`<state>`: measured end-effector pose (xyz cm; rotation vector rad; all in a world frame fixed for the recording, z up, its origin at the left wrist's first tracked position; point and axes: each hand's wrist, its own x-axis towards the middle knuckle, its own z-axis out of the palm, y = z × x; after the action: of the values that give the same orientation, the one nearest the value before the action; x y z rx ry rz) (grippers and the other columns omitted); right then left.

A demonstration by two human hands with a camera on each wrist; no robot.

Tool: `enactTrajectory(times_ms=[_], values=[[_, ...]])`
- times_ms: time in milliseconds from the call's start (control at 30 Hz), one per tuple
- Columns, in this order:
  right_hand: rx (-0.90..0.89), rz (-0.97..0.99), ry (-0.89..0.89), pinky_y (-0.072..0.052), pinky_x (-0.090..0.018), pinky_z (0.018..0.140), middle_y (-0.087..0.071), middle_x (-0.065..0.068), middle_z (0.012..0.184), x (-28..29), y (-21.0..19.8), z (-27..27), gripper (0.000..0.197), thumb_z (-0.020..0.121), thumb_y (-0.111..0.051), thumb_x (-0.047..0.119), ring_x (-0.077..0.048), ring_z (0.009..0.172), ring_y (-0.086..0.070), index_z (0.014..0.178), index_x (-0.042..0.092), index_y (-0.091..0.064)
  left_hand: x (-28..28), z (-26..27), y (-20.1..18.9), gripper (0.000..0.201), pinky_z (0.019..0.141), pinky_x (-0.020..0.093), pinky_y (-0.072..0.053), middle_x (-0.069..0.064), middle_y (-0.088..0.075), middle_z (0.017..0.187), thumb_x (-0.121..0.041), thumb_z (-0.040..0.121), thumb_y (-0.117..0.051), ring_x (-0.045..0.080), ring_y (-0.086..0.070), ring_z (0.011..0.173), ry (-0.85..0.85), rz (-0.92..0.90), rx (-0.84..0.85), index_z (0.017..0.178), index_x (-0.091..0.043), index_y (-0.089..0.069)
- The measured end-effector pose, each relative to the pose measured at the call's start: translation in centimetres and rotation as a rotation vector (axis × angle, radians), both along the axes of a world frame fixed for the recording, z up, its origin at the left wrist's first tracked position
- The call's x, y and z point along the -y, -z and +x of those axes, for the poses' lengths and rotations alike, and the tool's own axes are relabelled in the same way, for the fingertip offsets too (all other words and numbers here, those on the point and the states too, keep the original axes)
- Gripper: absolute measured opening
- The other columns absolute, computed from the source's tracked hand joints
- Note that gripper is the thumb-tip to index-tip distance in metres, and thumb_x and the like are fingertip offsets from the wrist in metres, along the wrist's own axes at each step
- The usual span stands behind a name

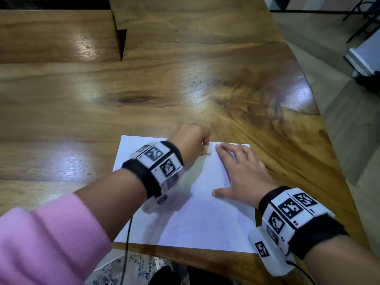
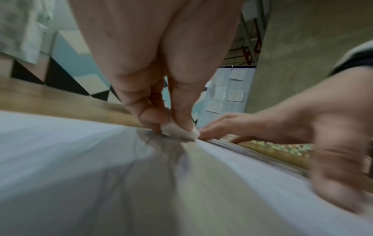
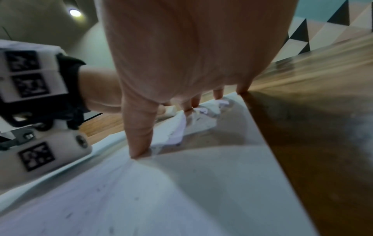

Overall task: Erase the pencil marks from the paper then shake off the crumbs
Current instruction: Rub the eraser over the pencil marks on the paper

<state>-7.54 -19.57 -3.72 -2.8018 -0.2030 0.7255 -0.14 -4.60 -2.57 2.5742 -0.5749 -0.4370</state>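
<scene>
A white sheet of paper (image 1: pixel 191 219) lies on the wooden table near its front edge. My left hand (image 1: pixel 202 144) pinches a small white eraser (image 1: pixel 208 150) and holds it down on the paper close to the far edge. In the left wrist view the eraser (image 2: pixel 179 131) sits between thumb and fingers, touching grey pencil marks (image 2: pixel 149 138). My right hand (image 1: pixel 240 173) lies flat with spread fingers on the sheet's right part, holding it down. The paper (image 3: pixel 201 183) is wrinkled near the right fingers (image 3: pixel 139 143), and small dark crumbs (image 3: pixel 137 198) dot it.
The wooden table (image 1: pixel 144 95) stretches far ahead and left, with a raised wooden block (image 1: pixel 57 33) at the back left. The table's curved right edge (image 1: pixel 320 120) drops to the floor. A black cable (image 1: pixel 127 243) hangs from my left wrist over the front edge.
</scene>
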Motion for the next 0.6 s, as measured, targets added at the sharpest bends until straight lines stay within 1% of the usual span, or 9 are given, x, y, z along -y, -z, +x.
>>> enactTrajectory(times_ms=[67,100,167,233,300,367,433,533,600], values=[[-0.008,-0.003,-0.010,0.002,-0.036,0.115,0.007,0.017,0.153,0.2,0.1,0.0,0.110,0.072,-0.063,0.064,-0.016,0.142,0.011,0.150,0.033,0.008,0.0,-0.1,0.3,0.006,0.064,0.024,-0.034,0.002,-0.054,0.078,-0.011,0.076,-0.067,0.018,-0.045,0.074,-0.015,-0.004,-0.017,0.080,-0.009,-0.063],[-0.011,-0.003,-0.016,0.002,-0.036,0.115,0.007,0.018,0.154,0.2,0.1,0.0,0.111,0.071,-0.064,0.065,-0.016,0.142,0.011,0.150,0.033,0.008,-0.7,-1.1,0.3,0.007,0.062,0.022,-0.037,-0.001,-0.054,0.072,-0.012,0.076,-0.066,0.017,-0.046,0.068,0.025,-0.012,-0.050,0.072,-0.013,-0.061],[-0.004,-0.003,-0.017,0.002,-0.037,0.115,0.008,0.018,0.154,0.3,0.3,0.0,0.112,0.070,-0.064,0.065,-0.017,0.142,0.010,0.150,0.033,0.008,-2.2,-3.4,0.6,0.020,0.053,0.006,-0.031,-0.011,-0.046,0.057,-0.014,0.076,-0.067,0.004,-0.043,0.055,0.161,0.004,-0.123,0.060,-0.018,-0.054],[0.004,-0.009,-0.020,0.001,-0.037,0.115,0.008,0.018,0.154,0.2,0.4,0.0,0.112,0.070,-0.064,0.066,-0.017,0.143,0.010,0.150,0.033,0.008,-2.7,-4.3,0.9,0.013,0.052,0.004,-0.030,-0.012,-0.044,0.056,-0.015,0.075,-0.067,0.003,-0.041,0.054,0.232,0.018,-0.154,0.065,-0.014,-0.060],[0.008,-0.008,-0.025,0.001,-0.036,0.115,0.007,0.018,0.154,0.2,0.4,0.0,0.113,0.070,-0.065,0.066,-0.017,0.143,0.010,0.150,0.033,0.008,-1.7,-2.7,0.7,0.002,0.053,0.011,-0.028,-0.007,-0.050,0.067,-0.013,0.076,-0.066,0.011,-0.044,0.063,0.152,0.007,-0.093,0.076,-0.011,-0.065],[0.015,0.004,-0.022,0.002,-0.036,0.115,0.006,0.018,0.154,0.4,0.4,-0.1,0.113,0.069,-0.065,0.066,-0.016,0.143,0.010,0.150,0.033,0.007,0.2,-0.4,0.5,0.007,0.062,0.021,-0.032,-0.001,-0.051,0.076,-0.011,0.077,-0.065,0.016,-0.045,0.073,0.000,0.006,-0.031,0.083,-0.008,-0.065],[0.020,0.018,-0.011,0.001,-0.035,0.116,0.004,0.018,0.154,0.5,0.4,-0.2,0.114,0.068,-0.066,0.066,-0.015,0.143,0.009,0.150,0.033,0.006,1.3,0.3,0.4,0.005,0.064,0.023,-0.033,0.000,-0.050,0.075,-0.012,0.078,-0.066,0.018,-0.044,0.075,-0.063,0.003,-0.025,0.082,-0.009,-0.063],[0.029,0.034,0.012,0.001,-0.034,0.116,0.004,0.019,0.155,0.5,0.7,-0.2,0.116,0.067,-0.068,0.065,-0.012,0.143,0.008,0.150,0.032,0.005,-0.9,-2.8,0.5,0.023,0.052,0.017,-0.029,-0.007,-0.043,0.059,-0.017,0.076,-0.067,0.018,-0.043,0.066,0.122,-0.008,-0.096,0.062,-0.020,-0.049],[0.034,0.037,0.016,0.002,-0.033,0.116,0.006,0.018,0.155,0.5,0.8,-0.2,0.117,0.066,-0.069,0.064,-0.012,0.143,0.008,0.150,0.030,0.005,-2.2,-4.6,0.7,0.026,0.050,0.008,-0.027,-0.005,-0.046,0.061,-0.021,0.076,-0.068,0.016,-0.043,0.063,0.237,0.017,-0.150,0.060,-0.022,-0.048]])
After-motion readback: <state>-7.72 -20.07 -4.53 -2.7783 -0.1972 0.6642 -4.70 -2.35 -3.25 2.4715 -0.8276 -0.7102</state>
